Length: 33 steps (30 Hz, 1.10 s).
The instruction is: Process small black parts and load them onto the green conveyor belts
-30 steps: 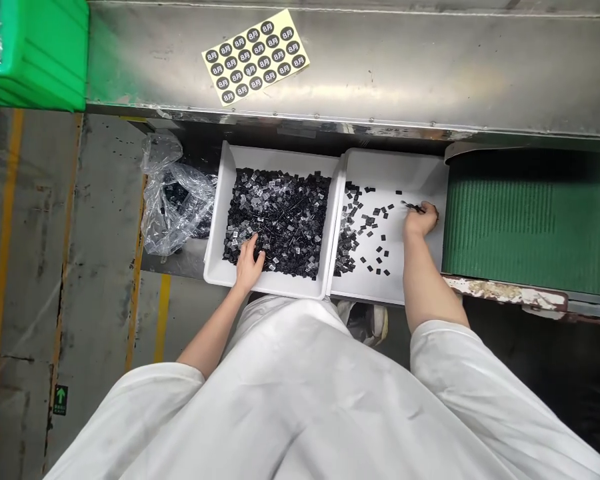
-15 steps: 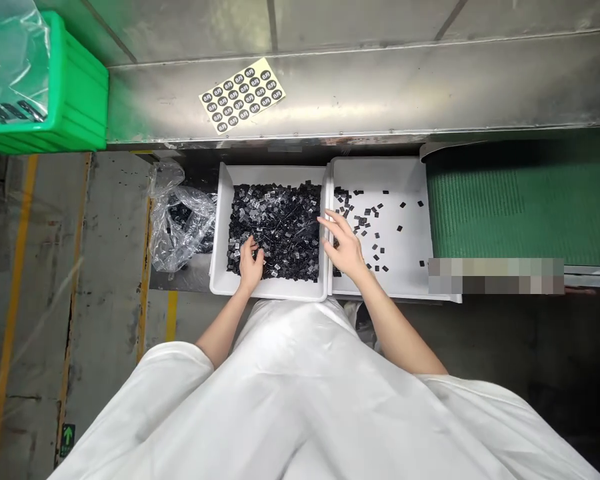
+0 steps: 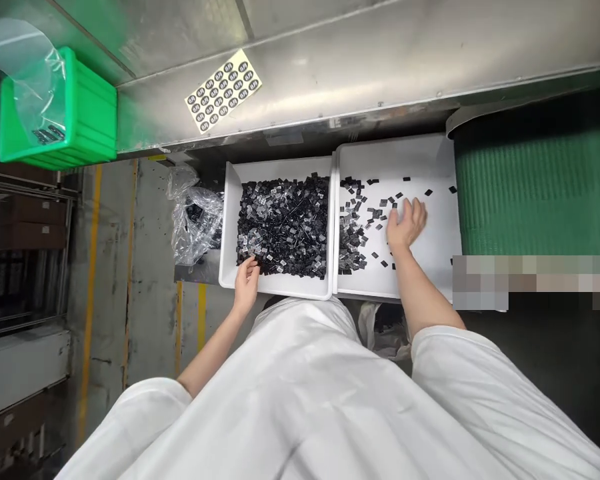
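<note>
A white tray (image 3: 276, 285) in front of me holds a heap of small black plastic pieces (image 3: 285, 227). My left hand (image 3: 247, 283) is at its front left corner, fingers bent together against the edge of the heap; what they hold, if anything, is hidden. My right hand (image 3: 407, 225) hovers over or rests on a second white tray (image 3: 433, 160) to the right, its thumb apart from its slightly curled, blurred fingers. Around that hand lie scattered black pieces (image 3: 353, 233), thickest along the tray's left side. No piece shows in the right hand.
A green conveyor belt (image 3: 530, 193) adjoins the right tray. Left of the trays lies a clear plastic bag (image 3: 195, 227) with black pieces inside. On the metal ledge (image 3: 330, 73) are a sheet of round stickers (image 3: 223, 91) and a green bin (image 3: 93, 113) lined with clear plastic.
My right hand has moved right, from the wall between the trays to over the right tray. More pieces lie in that tray's left part. My left hand has drawn back toward me.
</note>
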Each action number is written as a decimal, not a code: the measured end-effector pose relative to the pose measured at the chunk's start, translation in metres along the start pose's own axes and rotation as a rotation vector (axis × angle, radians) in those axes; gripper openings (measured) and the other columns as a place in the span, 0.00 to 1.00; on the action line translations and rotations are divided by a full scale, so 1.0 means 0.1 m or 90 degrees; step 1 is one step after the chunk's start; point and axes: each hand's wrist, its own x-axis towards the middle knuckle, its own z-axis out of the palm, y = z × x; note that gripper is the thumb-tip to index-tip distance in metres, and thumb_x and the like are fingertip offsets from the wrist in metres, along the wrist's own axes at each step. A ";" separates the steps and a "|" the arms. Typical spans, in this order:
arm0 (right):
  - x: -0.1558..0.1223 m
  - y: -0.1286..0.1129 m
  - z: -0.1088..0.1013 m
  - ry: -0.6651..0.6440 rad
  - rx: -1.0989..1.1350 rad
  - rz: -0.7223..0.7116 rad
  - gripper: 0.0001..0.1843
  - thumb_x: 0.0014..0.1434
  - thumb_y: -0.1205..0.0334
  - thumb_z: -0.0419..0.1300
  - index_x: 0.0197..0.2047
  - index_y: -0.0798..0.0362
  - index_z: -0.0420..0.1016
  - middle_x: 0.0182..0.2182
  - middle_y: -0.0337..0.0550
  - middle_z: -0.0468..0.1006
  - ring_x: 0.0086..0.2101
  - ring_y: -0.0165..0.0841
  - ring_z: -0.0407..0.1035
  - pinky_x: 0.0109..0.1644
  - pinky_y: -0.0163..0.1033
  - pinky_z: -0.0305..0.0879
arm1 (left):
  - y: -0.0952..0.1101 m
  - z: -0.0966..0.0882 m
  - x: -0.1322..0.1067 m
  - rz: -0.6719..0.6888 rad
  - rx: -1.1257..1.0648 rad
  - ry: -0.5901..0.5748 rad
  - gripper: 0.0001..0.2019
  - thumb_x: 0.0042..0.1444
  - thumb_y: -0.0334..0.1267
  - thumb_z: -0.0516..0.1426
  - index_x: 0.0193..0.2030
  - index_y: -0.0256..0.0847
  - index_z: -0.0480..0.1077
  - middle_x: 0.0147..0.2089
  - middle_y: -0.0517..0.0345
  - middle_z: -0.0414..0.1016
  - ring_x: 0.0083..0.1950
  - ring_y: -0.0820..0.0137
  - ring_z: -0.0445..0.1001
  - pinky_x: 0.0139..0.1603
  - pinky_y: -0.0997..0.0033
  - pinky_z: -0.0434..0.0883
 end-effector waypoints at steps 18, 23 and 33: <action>-0.89 -0.45 -0.16 -0.433 0.144 -0.480 0.42 0.67 0.50 0.57 0.78 0.57 0.54 0.74 0.56 0.55 0.73 0.53 0.47 0.77 0.65 0.44 | 0.87 0.60 -0.49 -0.004 -0.069 -0.256 0.19 0.67 0.53 0.56 0.53 0.42 0.77 0.45 0.51 0.81 0.46 0.63 0.80 0.52 0.63 0.75; -0.91 -0.30 -0.21 -0.480 0.135 -0.562 0.46 0.64 0.44 0.62 0.77 0.57 0.54 0.75 0.58 0.53 0.73 0.54 0.45 0.77 0.65 0.44 | 0.75 0.50 -0.47 -0.052 -0.061 -0.225 0.19 0.66 0.54 0.57 0.53 0.42 0.77 0.44 0.51 0.81 0.45 0.64 0.80 0.51 0.63 0.75; -0.38 -0.58 0.26 -0.393 -0.011 -0.464 0.21 0.68 0.57 0.58 0.60 0.56 0.76 0.58 0.61 0.73 0.52 0.57 0.67 0.53 0.63 0.70 | 0.64 0.43 -0.45 -0.051 -0.041 -0.220 0.18 0.67 0.51 0.56 0.53 0.42 0.77 0.44 0.51 0.82 0.45 0.63 0.80 0.51 0.63 0.75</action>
